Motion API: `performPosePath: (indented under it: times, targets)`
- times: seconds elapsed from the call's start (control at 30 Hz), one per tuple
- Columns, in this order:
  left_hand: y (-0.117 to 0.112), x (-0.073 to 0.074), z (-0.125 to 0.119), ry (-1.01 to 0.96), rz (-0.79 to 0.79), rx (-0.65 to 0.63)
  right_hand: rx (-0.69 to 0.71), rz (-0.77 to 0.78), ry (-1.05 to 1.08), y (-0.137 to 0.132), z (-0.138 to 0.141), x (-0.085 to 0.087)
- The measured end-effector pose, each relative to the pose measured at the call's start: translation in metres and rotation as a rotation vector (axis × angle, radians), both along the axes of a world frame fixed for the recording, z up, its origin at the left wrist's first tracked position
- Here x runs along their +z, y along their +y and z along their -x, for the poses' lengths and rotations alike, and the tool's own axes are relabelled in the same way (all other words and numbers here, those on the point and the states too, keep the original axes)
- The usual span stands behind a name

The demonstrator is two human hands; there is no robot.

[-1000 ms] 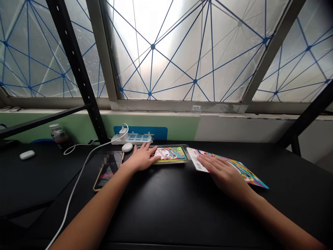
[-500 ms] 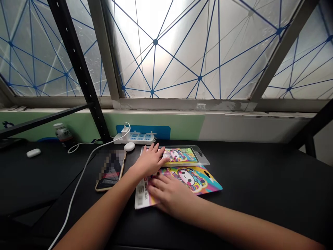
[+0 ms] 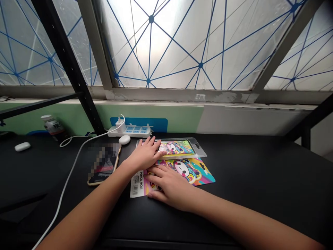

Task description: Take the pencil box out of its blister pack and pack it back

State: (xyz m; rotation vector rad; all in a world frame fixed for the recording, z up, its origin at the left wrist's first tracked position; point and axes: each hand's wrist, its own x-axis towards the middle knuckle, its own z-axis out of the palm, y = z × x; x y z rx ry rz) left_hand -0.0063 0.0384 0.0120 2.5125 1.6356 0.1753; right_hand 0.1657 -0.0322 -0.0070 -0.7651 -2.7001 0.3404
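Note:
My left hand [image 3: 146, 154] lies flat with spread fingers on the left part of a clear plastic blister pack [image 3: 200, 151], which has a colourful cartoon-printed pencil box [image 3: 179, 147] inside. Nearer to me, a bright backing card [image 3: 205, 173] marked "PENCIL BOX" lies partly under the pack's front edge. On the left half of that card rests my right hand [image 3: 169, 185], palm down with its fingers stretched out. Neither hand is closed around anything. The parts of pack and card beneath my hands are hidden.
A phone [image 3: 104, 166] lies left of my left hand, with a small white round case [image 3: 124, 139] beyond it. Behind stands a white power strip [image 3: 136, 130] with a white cable [image 3: 69, 180] running forward. A bottle [image 3: 55, 126] and another white object [image 3: 22, 146] are farther left.
The view has shifted, so everything sits slightly higher and to the left. My right hand's fingers are spread more on the card. My left hand stays on the blister pack.

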Motion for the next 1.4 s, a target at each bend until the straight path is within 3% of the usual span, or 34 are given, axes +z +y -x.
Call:
performPosePath:
  times: [0.37,0.77,1.4]
  targets:
    - [0.007,0.000,0.009,-0.035,0.008,0.031,-0.050,-0.054,-0.009,-0.014,-0.001,0.007]
    - [0.008,-0.003,0.014,-0.038,0.028,-0.004,-0.044,-0.134,0.026,0.005,-0.001,-0.008]
    - [0.007,0.004,0.021,-0.039,0.074,-0.081,-0.044,-0.189,0.038,0.010,-0.002,-0.006]
